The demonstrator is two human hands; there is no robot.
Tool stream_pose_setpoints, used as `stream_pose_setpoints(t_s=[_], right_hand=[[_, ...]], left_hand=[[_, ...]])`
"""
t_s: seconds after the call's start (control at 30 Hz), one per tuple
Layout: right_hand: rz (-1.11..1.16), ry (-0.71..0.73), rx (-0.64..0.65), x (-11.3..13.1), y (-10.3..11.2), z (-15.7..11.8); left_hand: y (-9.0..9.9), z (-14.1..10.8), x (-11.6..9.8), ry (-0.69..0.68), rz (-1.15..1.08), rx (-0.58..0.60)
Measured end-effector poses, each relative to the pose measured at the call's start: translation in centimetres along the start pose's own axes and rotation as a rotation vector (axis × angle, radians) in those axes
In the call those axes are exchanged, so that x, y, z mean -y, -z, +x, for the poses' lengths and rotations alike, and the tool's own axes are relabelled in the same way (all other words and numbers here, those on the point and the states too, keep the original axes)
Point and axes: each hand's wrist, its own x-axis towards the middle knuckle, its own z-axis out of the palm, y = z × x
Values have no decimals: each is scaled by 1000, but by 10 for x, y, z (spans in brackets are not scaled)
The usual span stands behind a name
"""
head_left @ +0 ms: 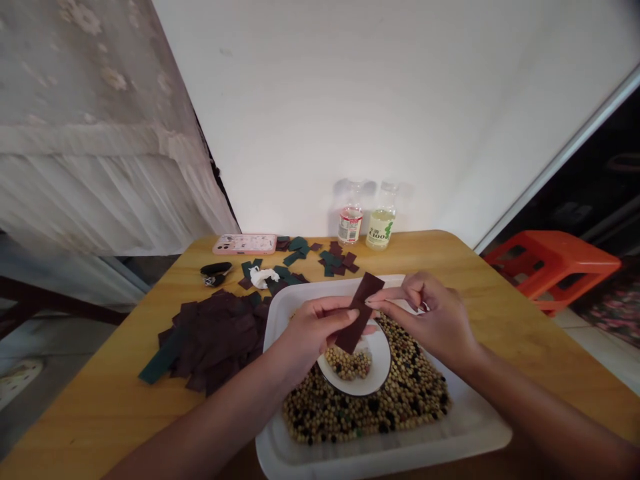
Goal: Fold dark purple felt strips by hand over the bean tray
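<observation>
My left hand (325, 323) is closed on a dark brown rectangular strip (367, 287), thumb on top and fingers beneath. Thumb and forefinger of my right hand (425, 310) are pinched together at the strip's right edge; whatever they hold is too small to make out. Below both hands, a white bowl (383, 370) with a dark rim contains pale beads (350, 365). It rests on many tan and black beads (370, 417) spread in a white plastic tray (480, 433).
Left of the tray lies a heap of dark brown and green strips (220, 337). Behind are smaller cut pieces (337, 260), a crumpled white tissue (263, 276), black keys (215, 272), a pink phone (245, 244) and two bottles (381, 227). An orange stool (555, 260) stands right of the table.
</observation>
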Motion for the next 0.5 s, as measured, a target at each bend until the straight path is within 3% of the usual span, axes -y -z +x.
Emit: stream_pose_setpoints(t_s=[0.13, 0.3, 0.5], right_hand=[[15, 25, -3, -1, 0, -1], [-25, 89, 29, -1, 0, 0], [-1, 98, 76, 2, -3, -1]], left_hand=[[0, 0, -1, 39, 15, 40], [1, 1, -1, 4, 2, -16], [0, 0, 0, 42, -17, 53]])
